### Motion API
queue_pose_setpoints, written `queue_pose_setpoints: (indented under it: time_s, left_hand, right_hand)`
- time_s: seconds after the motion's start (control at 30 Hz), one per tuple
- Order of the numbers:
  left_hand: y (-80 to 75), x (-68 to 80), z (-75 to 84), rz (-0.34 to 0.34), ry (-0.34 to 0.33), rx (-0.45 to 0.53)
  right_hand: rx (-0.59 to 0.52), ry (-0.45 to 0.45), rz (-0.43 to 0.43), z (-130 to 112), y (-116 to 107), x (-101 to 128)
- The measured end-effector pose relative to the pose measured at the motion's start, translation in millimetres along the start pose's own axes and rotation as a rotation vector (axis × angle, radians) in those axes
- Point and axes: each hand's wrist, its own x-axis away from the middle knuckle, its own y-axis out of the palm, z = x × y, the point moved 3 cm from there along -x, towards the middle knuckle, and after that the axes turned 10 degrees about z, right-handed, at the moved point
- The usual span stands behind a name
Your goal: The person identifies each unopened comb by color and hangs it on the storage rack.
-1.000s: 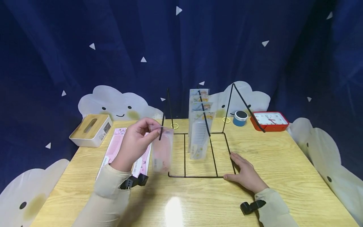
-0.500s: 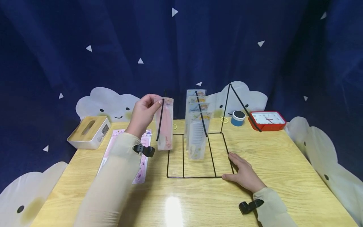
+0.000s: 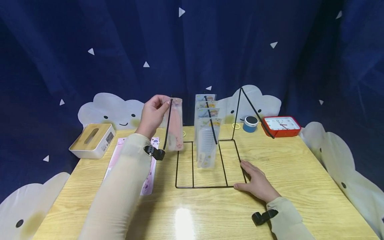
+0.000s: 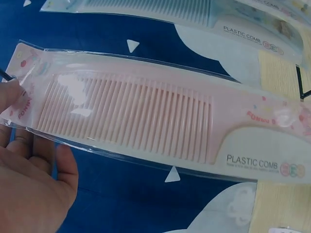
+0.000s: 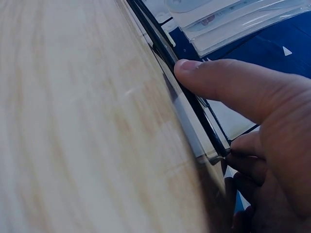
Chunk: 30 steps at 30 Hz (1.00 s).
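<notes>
My left hand (image 3: 152, 113) pinches the top end of a pink plastic comb (image 4: 131, 107) in a clear sleeve. The comb hangs upright on the left sloping prong of a black wire rack (image 3: 210, 187). In the left wrist view thumb and fingers grip the sleeve's end, where the prong tip shows. Low at the rack's front right corner, my right hand (image 3: 255, 181) touches the base wire with thumb and fingertips. Several packaged combs (image 3: 207, 143), pale blue and white, hang in a row on the middle prong. The right prong (image 3: 256, 111) carries nothing.
Pink comb packages (image 3: 148, 180) lie on the wooden table (image 3: 210, 213), partly under the left sleeve. A tissue box (image 3: 93, 140) stands back left. At the back right are a blue speaker (image 3: 250, 124) and a red clock (image 3: 280, 126). A yellow ring (image 3: 236, 126) lies behind the rack.
My left hand has risen and moved back along the left prong, carrying the pink comb up with it. The right hand has stayed on the rack's corner. The view has shifted slightly.
</notes>
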Motion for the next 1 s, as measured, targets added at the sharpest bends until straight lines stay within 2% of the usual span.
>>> queue_pose_setpoints:
  time_s: [0.23, 0.37, 0.47, 0.6, 0.67, 0.73, 0.8, 0.9, 1.0]
  left_hand:
    - [0.4, 1.3, -1.4, -0.004, -0.019, 0.037]
    - [-6.4, 2.3, -13.1, -0.056, -0.036, 0.005]
    - [-16.9, 5.7, -37.8, -0.138, -0.093, -0.036]
    - [-34.2, 17.3, -89.6, -0.186, -0.218, -0.119]
    - [-43.0, 25.2, -118.1, -0.196, -0.269, -0.229]
    - [-49.8, 32.8, -144.5, -0.225, -0.288, -0.377]
    - [-53.4, 38.1, -166.7, -0.263, -0.268, -0.516]
    - [-53.7, 41.9, -181.9, -0.270, -0.243, -0.633]
    - [-50.9, 42.8, -183.2, -0.240, -0.246, -0.669]
  right_hand:
    - [0.005, -0.013, 0.000, 2, 1, 1]
    - [-0.001, -0.018, 0.005, 3, 1, 0]
    - [-0.007, -0.014, 0.003, 2, 1, 1]
    - [-0.007, -0.008, 0.006, 2, 1, 1]
    - [-0.007, -0.009, 0.007, 2, 1, 1]
    - [-0.008, -0.011, 0.005, 2, 2, 1]
    - [-0.006, -0.011, 0.001, 3, 2, 0]
    - [-0.003, -0.010, -0.002, 3, 2, 0]
    - [-0.002, -0.009, -0.001, 2, 2, -1]
